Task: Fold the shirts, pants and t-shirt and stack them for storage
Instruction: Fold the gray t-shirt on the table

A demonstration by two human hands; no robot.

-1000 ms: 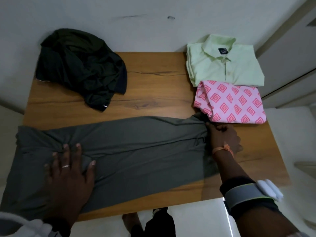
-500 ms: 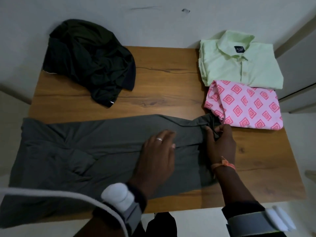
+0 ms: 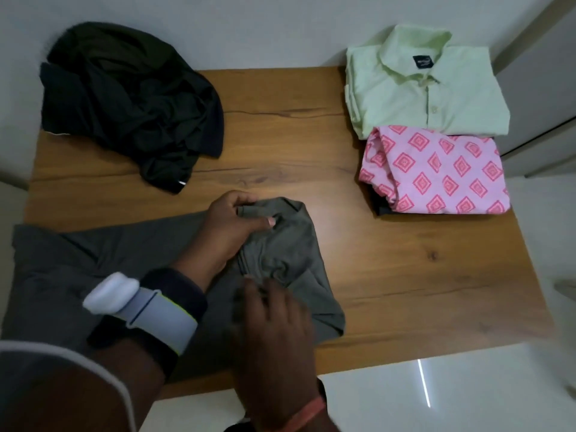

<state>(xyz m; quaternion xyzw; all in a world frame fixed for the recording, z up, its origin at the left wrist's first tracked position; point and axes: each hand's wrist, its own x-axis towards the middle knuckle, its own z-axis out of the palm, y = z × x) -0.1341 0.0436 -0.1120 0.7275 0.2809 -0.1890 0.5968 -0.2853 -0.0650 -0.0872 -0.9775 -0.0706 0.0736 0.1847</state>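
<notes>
My left hand (image 3: 227, 226) fingers grip the grey pants (image 3: 280, 247) on the tabletop (image 3: 405, 260); my blurred right hand (image 3: 274, 322) fingers, I cannot tell

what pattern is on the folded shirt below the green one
Pink shirt with darker pink diamond shapes, clearest in the head view.

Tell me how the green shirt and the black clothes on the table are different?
The green shirt is pale and bright; the black clothes are very dark. The green shirt is folded flat into a neat rectangle with its collar on top, while the black clothes lie crumpled in a loose heap. The green shirt sits at the far right corner of the table, the black clothes at the far left. Neither hand touches either one.
</notes>
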